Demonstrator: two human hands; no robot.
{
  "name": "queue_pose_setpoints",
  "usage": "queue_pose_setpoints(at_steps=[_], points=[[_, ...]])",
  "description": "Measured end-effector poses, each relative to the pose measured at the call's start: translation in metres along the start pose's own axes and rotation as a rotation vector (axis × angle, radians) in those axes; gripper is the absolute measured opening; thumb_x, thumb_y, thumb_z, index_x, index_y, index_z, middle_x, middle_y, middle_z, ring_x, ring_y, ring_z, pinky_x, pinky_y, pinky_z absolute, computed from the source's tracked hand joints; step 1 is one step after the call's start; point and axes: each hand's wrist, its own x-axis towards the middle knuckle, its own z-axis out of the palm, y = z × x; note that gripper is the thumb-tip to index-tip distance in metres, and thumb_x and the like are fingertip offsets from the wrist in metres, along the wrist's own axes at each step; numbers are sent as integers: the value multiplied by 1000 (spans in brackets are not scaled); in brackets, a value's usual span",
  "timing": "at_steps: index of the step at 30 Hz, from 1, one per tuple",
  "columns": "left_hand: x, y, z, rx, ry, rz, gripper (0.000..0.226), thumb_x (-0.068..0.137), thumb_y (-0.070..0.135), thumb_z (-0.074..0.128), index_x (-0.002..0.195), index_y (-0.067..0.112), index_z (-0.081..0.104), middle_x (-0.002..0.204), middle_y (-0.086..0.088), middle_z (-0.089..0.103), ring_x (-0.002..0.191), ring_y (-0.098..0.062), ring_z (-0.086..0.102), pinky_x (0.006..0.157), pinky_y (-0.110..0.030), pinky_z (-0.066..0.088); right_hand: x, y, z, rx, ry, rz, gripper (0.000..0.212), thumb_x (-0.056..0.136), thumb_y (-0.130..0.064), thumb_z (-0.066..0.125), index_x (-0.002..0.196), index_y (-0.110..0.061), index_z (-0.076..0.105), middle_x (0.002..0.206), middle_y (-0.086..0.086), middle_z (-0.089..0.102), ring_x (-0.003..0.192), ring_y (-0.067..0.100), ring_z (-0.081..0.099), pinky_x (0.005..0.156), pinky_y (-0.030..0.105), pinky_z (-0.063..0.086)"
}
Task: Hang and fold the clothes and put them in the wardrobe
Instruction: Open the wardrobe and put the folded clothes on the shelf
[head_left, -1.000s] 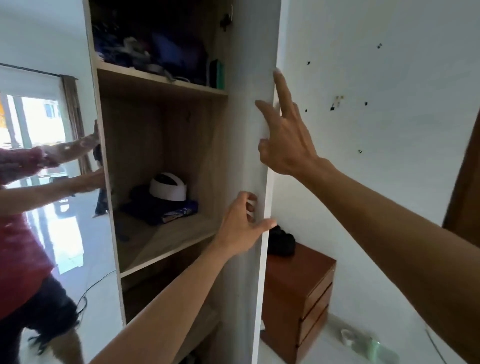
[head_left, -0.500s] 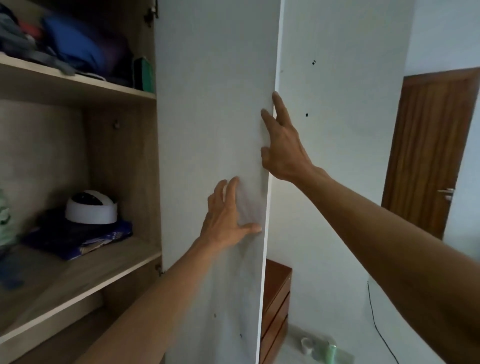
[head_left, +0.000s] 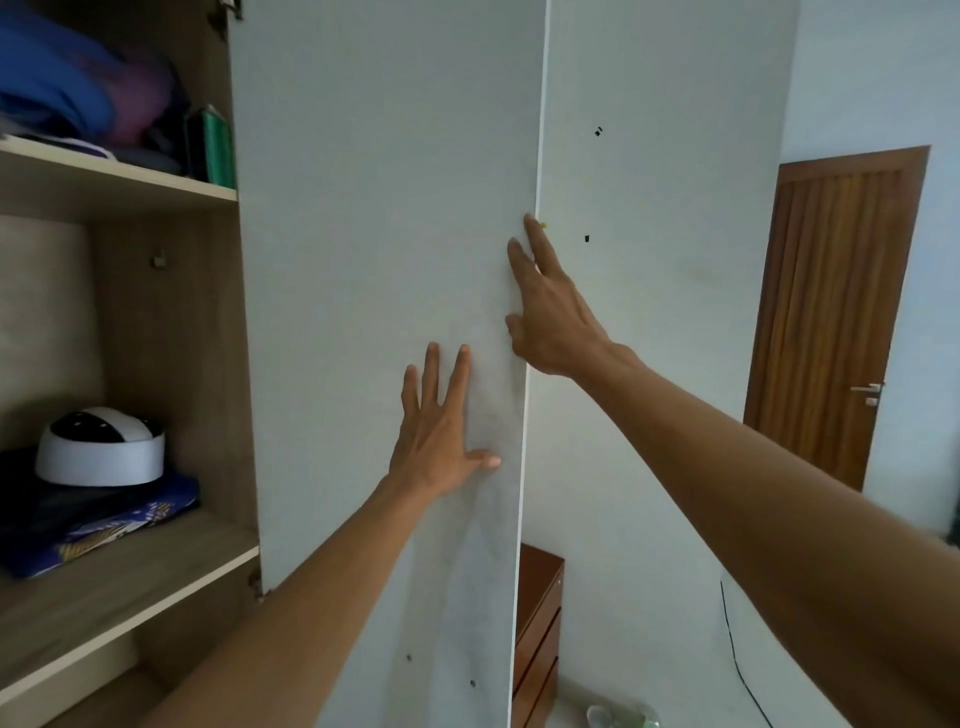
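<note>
The pale grey wardrobe door (head_left: 384, 218) stands swung wide, its inner face toward me. My left hand (head_left: 441, 426) lies flat on that face with fingers straight and spread. My right hand (head_left: 550, 312) rests at the door's outer edge, fingers straight and pointing up. Neither hand holds anything. Inside the wardrobe (head_left: 171, 322), folded dark and blue patterned clothes (head_left: 98, 519) lie on the middle shelf under a white and black cap (head_left: 101, 447). Blue and purple clothes (head_left: 78, 98) are piled on the upper shelf.
A green box (head_left: 215, 145) stands on the upper shelf by the door hinge side. A brown chest of drawers (head_left: 537, 623) stands behind the door against the white wall. A brown room door (head_left: 831, 312) is at the right. A black cable (head_left: 737, 670) hangs down the wall.
The door has swung further open toward the wall. My left hand went from curled round the door edge to flat on its face. My view shifted right, losing the window and the other person.
</note>
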Motion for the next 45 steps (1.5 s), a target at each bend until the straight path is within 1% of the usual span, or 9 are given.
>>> queue_pose_setpoints(at_steps=[3,6,16,22,27,29,33,41,45], points=[[6,0,7,17,9,-8,134,70,59,79,152,35,-24,160,2,-31,149,-34,-24,119,-54,15,4,9,12,-61,-44,-10,84,98,-14,60,157,0,2,165,9,-22,154,30,-2,122,31,18],[12,1,14,42,19,-13,133,70,59,78,152,34,-23,161,1,-30,149,-34,-24,119,-54,15,8,18,24,-80,-69,17,87,99,-21,58,158,-4,-5,164,3,-26,153,27,-13,118,34,26],[20,1,25,92,0,-30,125,78,50,77,152,35,-23,160,2,-32,149,-31,-24,115,-53,29,17,39,39,-120,-93,34,91,98,-14,57,157,-10,-11,162,-3,-31,153,23,-15,106,31,42],[22,1,22,88,-36,-43,121,79,50,76,154,34,-18,161,4,-30,150,-29,-23,117,-52,25,17,42,42,-142,-103,52,96,94,-11,60,157,-12,-12,161,-6,-32,153,25,-15,97,37,52],[4,-2,-3,37,-84,-68,114,84,41,75,156,36,-13,163,5,-23,152,-26,-16,119,-52,19,9,24,34,-167,-120,101,91,91,-19,64,159,-11,4,165,2,-23,152,27,-18,118,60,24],[-12,-7,-18,44,-78,-91,111,85,40,74,156,36,-11,164,5,-20,152,-26,-13,120,-52,18,4,9,32,-119,-85,91,82,90,-17,64,156,-12,16,167,4,-13,153,27,-14,119,58,20],[-54,-17,-52,31,-70,-127,107,87,41,73,157,37,-7,165,5,-16,152,-23,-10,121,-48,14,-10,-21,31,18,-28,58,66,89,-14,61,149,-14,33,164,7,12,153,27,4,116,50,30],[-187,-46,-159,124,42,-372,98,85,39,74,159,25,11,165,-7,5,151,-25,5,122,-43,15,-53,-140,17,319,-134,-63,60,90,-18,63,146,-16,41,152,7,37,137,29,38,100,47,45],[-264,-57,-211,233,67,-533,94,83,41,75,156,23,19,161,-7,16,147,-30,19,118,-45,27,-72,-209,18,469,-187,-182,49,83,-20,66,130,-13,54,136,13,51,122,35,52,91,48,51]])
